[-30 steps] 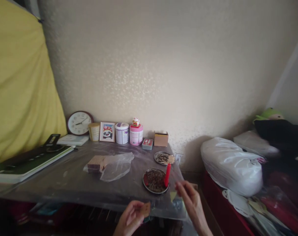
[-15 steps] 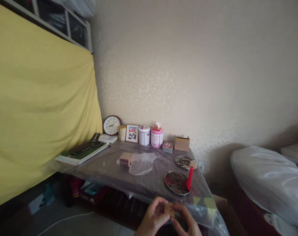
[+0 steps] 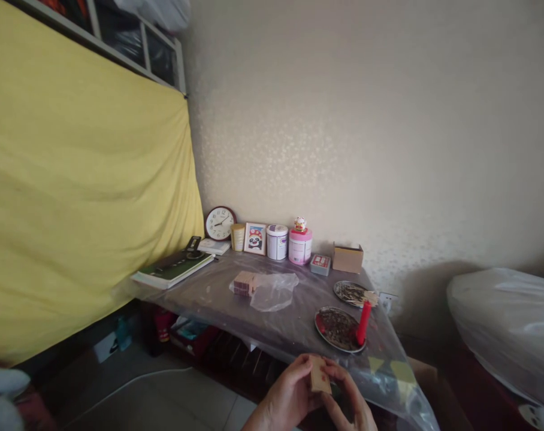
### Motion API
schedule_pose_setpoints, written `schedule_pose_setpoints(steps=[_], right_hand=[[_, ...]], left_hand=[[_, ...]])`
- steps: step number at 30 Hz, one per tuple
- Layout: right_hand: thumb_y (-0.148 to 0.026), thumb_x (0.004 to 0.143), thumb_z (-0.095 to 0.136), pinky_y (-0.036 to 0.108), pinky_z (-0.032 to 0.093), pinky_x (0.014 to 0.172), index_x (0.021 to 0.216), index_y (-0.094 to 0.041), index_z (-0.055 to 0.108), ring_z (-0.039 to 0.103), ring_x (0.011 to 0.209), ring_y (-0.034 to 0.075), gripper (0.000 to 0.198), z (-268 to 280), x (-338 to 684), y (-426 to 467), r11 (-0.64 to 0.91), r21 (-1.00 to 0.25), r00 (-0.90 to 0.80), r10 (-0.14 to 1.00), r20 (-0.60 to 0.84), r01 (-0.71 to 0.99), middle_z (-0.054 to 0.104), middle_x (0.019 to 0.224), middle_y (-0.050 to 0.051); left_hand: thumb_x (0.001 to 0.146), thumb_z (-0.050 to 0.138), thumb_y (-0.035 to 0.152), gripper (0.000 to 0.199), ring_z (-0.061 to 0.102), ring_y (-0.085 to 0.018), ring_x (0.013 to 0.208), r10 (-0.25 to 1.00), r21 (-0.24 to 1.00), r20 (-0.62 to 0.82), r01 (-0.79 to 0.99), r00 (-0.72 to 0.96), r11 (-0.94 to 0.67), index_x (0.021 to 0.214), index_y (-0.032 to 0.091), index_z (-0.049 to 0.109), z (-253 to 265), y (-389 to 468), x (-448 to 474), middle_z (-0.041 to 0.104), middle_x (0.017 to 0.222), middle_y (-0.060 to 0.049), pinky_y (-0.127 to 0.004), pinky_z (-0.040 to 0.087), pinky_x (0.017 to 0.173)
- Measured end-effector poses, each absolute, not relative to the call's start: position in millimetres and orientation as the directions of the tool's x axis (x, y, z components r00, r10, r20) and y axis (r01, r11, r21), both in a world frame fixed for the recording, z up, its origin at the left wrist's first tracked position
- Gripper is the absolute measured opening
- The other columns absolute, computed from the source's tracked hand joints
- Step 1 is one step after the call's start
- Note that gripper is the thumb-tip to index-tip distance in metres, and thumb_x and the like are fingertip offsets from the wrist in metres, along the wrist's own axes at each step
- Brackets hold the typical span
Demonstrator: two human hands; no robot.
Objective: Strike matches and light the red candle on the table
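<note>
Close to the table's front edge, my left hand and my right hand both grip a small tan matchbox with faint reddish marks on its face. Left fingers and thumb pinch its left side; the right fingers are at its right side and lower end. Just beyond them on the table lies a round metal plate covered in dark residue. A red candle stands upright at that plate's right rim. Behind it, a second plate carries several thin pale sticks.
A stack of small boxes lies with a crumpled clear plastic bag on the plastic-covered table. Along the wall stand a clock, a panda picture, tins and an open carton. A green book lies left.
The view has swung left, so the table things sit further right. The matchbox is now held more upright, showing more of its broad face between both hands.
</note>
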State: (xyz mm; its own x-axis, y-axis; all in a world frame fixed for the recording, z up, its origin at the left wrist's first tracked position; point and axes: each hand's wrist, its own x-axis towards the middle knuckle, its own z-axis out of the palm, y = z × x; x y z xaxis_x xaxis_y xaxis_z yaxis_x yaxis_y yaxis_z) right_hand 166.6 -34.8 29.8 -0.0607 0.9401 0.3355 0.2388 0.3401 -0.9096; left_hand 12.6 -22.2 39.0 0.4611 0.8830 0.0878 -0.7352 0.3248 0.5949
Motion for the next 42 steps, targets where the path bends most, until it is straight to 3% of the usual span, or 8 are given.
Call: schedule_pose_setpoints(steps=[4,11,16,20,28,32,35,42], right_hand=[[-0.038,0.069,0.068,0.038,0.04,0.101,0.104,-0.03,0.065,0.053,0.116,0.027,0.036,30,162,-36,0.378,-0.901,-0.1,0.926,0.364,0.212,0.061,0.121,0.005],[-0.049,0.073,0.059,0.034,0.039,0.102,0.107,-0.031,0.06,0.052,0.118,0.026,0.038,8,143,-34,0.41,-0.89,0.109,0.893,0.436,0.199,0.059,0.124,0.002],[-0.044,0.083,0.05,0.031,0.034,0.106,0.119,-0.025,0.051,0.046,0.123,0.022,0.041,6,143,-35,0.411,-0.888,0.044,0.903,0.428,0.204,0.052,0.131,0.004],[-0.037,0.082,0.053,0.033,0.034,0.105,0.119,-0.024,0.051,0.045,0.124,0.023,0.039,12,148,-36,0.391,-0.884,-0.048,0.919,0.392,0.255,0.051,0.132,0.005],[-0.036,0.083,0.05,0.038,0.032,0.107,0.122,-0.023,0.046,0.045,0.123,0.023,0.04,9,141,-37,0.341,-0.908,-0.016,0.937,0.348,0.243,0.051,0.132,0.007],[-0.034,0.084,0.048,0.038,0.03,0.107,0.124,-0.023,0.043,0.043,0.124,0.022,0.042,10,135,-37,0.327,-0.919,0.023,0.94,0.34,0.22,0.049,0.133,0.007],[-0.034,0.083,0.051,0.038,0.029,0.107,0.124,-0.023,0.043,0.043,0.124,0.022,0.043,14,135,-37,0.324,-0.924,0.035,0.941,0.337,0.201,0.049,0.133,0.007],[-0.036,0.077,0.064,0.035,0.042,0.093,0.116,-0.023,0.051,0.057,0.107,0.023,0.043,44,154,-39,0.22,-0.975,-0.209,0.952,0.224,-0.044,0.062,0.115,0.006]], left_hand=[[0.082,0.055,0.027,0.02,0.057,-0.016,0.084,0.87,0.518,0.11,-0.775,0.481,0.363,0.096,0.016,0.063,38,-22,15,0.062,0.099,-0.008,-0.025,0.041,0.072],[0.082,0.057,0.028,0.021,0.056,-0.015,0.087,0.867,0.425,0.114,-0.812,0.486,0.399,0.1,0.018,0.061,26,-18,24,0.061,0.098,-0.006,-0.024,0.04,0.076],[0.081,0.058,0.029,0.027,0.056,-0.016,0.09,0.868,0.427,0.096,-0.808,0.487,0.406,0.104,0.016,0.061,27,-20,25,0.06,0.1,-0.007,-0.025,0.04,0.081],[0.082,0.057,0.031,0.03,0.055,-0.018,0.094,0.877,0.455,0.103,-0.807,0.468,0.377,0.108,0.016,0.059,26,-21,25,0.059,0.104,-0.009,-0.029,0.039,0.087],[0.079,0.059,0.036,0.041,0.053,-0.021,0.102,0.869,0.485,0.033,-0.768,0.494,0.418,0.114,0.016,0.057,29,-21,24,0.059,0.105,-0.01,-0.032,0.037,0.093],[0.076,0.063,0.038,0.042,0.05,-0.023,0.108,0.854,0.487,-0.044,-0.735,0.519,0.472,0.112,0.017,0.059,37,-24,24,0.058,0.11,-0.009,-0.032,0.039,0.09],[0.08,0.059,0.036,0.038,0.054,-0.021,0.101,0.859,0.461,-0.051,-0.751,0.51,0.473,0.111,0.015,0.06,38,-25,24,0.06,0.106,-0.009,-0.03,0.042,0.086],[0.085,0.053,0.027,0.035,0.061,-0.013,0.081,0.865,0.423,-0.075,-0.77,0.496,0.478,0.119,0.02,0.052,27,-20,18,0.063,0.099,-0.006,-0.023,0.047,0.071]])
